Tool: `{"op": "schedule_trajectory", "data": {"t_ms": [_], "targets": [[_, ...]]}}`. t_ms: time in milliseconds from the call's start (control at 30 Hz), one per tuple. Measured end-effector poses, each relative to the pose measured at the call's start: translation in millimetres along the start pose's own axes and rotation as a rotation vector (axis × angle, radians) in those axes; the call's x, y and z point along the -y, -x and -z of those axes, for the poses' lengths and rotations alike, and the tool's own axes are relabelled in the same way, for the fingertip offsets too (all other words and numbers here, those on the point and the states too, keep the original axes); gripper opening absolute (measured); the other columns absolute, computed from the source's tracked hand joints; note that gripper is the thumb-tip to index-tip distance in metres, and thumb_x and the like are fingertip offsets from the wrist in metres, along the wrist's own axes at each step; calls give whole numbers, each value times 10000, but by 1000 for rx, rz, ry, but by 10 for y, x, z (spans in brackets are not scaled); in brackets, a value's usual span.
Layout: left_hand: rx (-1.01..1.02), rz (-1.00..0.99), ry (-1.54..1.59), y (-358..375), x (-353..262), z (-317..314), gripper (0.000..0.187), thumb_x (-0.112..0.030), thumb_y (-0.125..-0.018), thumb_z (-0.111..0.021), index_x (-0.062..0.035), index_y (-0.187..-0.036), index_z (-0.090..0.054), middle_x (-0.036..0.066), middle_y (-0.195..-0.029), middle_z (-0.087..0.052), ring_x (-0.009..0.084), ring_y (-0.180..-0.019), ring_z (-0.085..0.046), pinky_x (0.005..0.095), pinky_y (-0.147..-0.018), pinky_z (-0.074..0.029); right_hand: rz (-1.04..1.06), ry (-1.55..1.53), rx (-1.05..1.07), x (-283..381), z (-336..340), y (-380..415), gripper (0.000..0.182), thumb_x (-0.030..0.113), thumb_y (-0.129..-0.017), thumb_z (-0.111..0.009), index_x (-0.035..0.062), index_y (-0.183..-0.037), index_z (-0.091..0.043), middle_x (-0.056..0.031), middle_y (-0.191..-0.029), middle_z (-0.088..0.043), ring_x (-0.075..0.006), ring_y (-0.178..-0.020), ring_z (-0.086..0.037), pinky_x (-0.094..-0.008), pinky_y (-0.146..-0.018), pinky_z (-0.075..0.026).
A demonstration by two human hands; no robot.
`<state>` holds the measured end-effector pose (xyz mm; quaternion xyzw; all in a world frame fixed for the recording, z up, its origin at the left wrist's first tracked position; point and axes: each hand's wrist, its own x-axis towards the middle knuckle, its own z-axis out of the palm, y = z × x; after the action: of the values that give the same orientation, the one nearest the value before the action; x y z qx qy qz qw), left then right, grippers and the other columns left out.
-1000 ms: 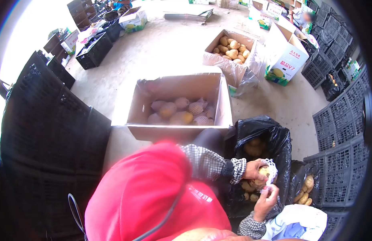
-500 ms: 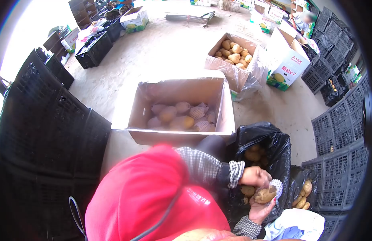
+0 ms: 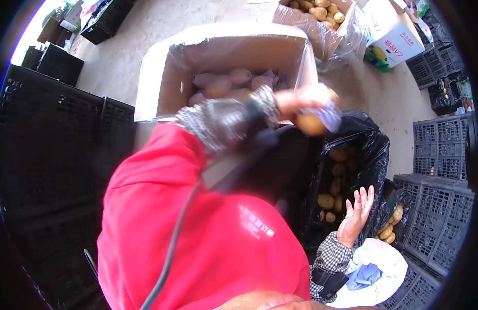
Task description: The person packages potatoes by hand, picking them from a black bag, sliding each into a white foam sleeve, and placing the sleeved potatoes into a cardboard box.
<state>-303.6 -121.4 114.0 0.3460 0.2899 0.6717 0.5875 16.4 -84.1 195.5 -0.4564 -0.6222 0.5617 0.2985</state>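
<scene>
Potato-like produce (image 3: pixel 310 125) is gripped in the left hand (image 3: pixel 296 103), right of the frame's centre, near the lower right corner of a large cardboard box (image 3: pixel 239 49). Both hand and load are blurred; a pale net sleeve (image 3: pixel 329 114) wraps part of the load, tan surface shows at its upper right and lower left, and whether this is one piece or two cannot be told. The left fingers are closed about it, though their exact placing is unclear. The left forearm, in a checked sleeve (image 3: pixel 218 121), reaches rightward across the box's lower edge and hides some of its contents, so the pieces inside cannot be fully counted; at least three show.

The right hand (image 3: pixel 354 219), at the lower right, is spread, fingers apart and pointing upward, beside a black bag (image 3: pixel 376 155) whose dark interior holds at least five pieces, some lost in shadow. A smaller black bag (image 3: pixel 402 194) farther right shows at least three. One white bag (image 3: pixel 391 258), with something blue inside, lies partly behind the right sleeve. At the upper right, one plastic-lined box (image 3: pixel 316 36) of produce is cut off by the top edge, beside one printed carton (image 3: pixel 391 44).
</scene>
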Motion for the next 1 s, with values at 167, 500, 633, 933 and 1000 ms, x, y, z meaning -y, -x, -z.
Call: {"op": "schedule_trajectory", "data": {"t_ms": [167, 500, 633, 933, 1000], "targets": [[-557, 194, -715, 860, -876, 906, 694, -223, -670, -717, -23, -1223, -348, 125, -1115, -500, 213, -969, -532, 334, -863, -434, -122, -94, -110, -280, 301, -147, 429, 243, -854, -474, 127, -1252, -361, -53, -1178, -429, -157, -1032, -430, -294, -818, -340], [99, 810, -2005, 1482, -329, 2664, 464, -311, -733, -601, -42, -1088, -470, 115, -1132, -506, 232, -955, -542, 310, -828, -441, -168, -97, -230, -381, 481, -231, 436, 254, -855, -473, 102, -1248, -361, -54, -1168, -453, -162, -1009, -459, -280, -807, -351], [274, 926, -1884, 1124, -405, 2681, 359, -275, -749, -579, -33, -1009, -528, 109, -1138, -502, 227, -943, -549, 302, -816, -448, -110, -192, -264, -394, 761, -187, 426, 233, -859, -483, 67, -1236, -374, -74, -1161, -465, -167, -983, -483, -286, -798, -363], [711, 217, -1446, -1045, 418, -910, 411, -95, -776, -555, -89, -1177, -462, 114, -1032, -566, 218, -953, -557, 320, -822, -448, -59, -122, -647, -784, 2161, 423, 396, 199, -844, -476, 70, -1212, -406, -89, -1174, -427, -172, -1020, -441, -296, -828, -352], [978, 265, -1384, -1370, 1147, -1155, 414, -200, -776, -551, -43, -1151, -478, 159, -1071, -545, 273, -962, -542, 332, -832, -438, -99, -14, -707, -1152, 2673, 686, 421, 188, -827, -467, 65, -1222, -396, -92, -1230, -374, -196, -1073, -408, -309, -858, -340]]}}
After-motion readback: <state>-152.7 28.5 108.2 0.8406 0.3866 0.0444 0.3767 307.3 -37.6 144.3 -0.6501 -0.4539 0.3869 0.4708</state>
